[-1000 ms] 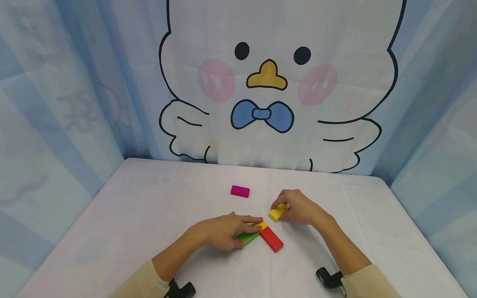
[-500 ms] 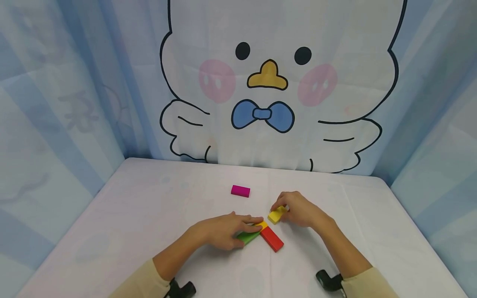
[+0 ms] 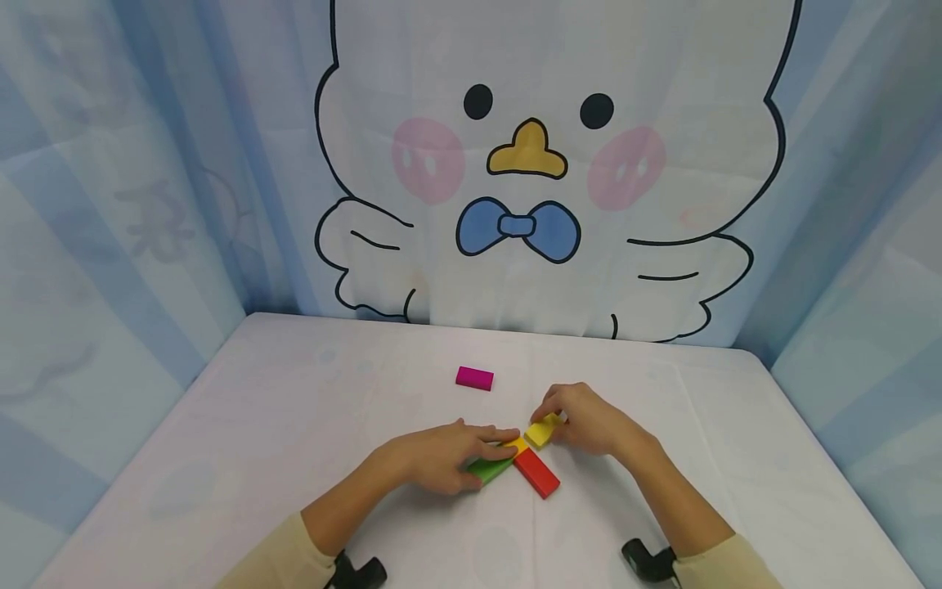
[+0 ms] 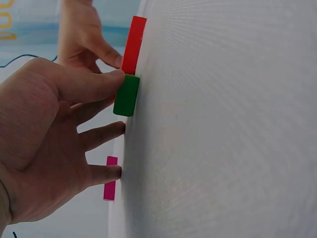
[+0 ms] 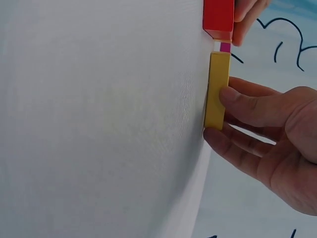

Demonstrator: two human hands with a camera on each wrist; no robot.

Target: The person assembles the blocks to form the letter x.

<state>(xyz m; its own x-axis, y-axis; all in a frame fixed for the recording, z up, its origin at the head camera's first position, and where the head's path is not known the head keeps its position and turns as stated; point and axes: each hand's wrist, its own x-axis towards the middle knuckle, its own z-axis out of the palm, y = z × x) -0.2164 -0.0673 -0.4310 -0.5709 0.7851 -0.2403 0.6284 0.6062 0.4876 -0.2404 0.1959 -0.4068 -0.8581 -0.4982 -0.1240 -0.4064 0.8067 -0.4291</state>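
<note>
My left hand [image 3: 441, 458] spans a green block [image 3: 490, 469], thumb at its near side and index finger across its far end. That finger also lies on an orange block [image 3: 521, 444], mostly covered, at the green block's far end. A red block [image 3: 538, 474] meets this corner and slants toward the near right. In the left wrist view, my thumb tip lies against the green block [image 4: 127, 96]. My right hand [image 3: 589, 419] pinches a yellow block [image 3: 540, 433] between thumb and fingers, close beside the orange one. The right wrist view shows the yellow block's [image 5: 217, 94] long side.
Farther back on the white-covered table [image 3: 294, 393] lies a magenta block [image 3: 474, 378], apart from the others. Pale blue curtains stand at both sides, and a cloth with a cartoon bird [image 3: 515, 286] hangs behind the table.
My right hand has brought the yellow block a little nearer and to the left, narrowing its gap to the orange block. My left hand and the other blocks hold still.
</note>
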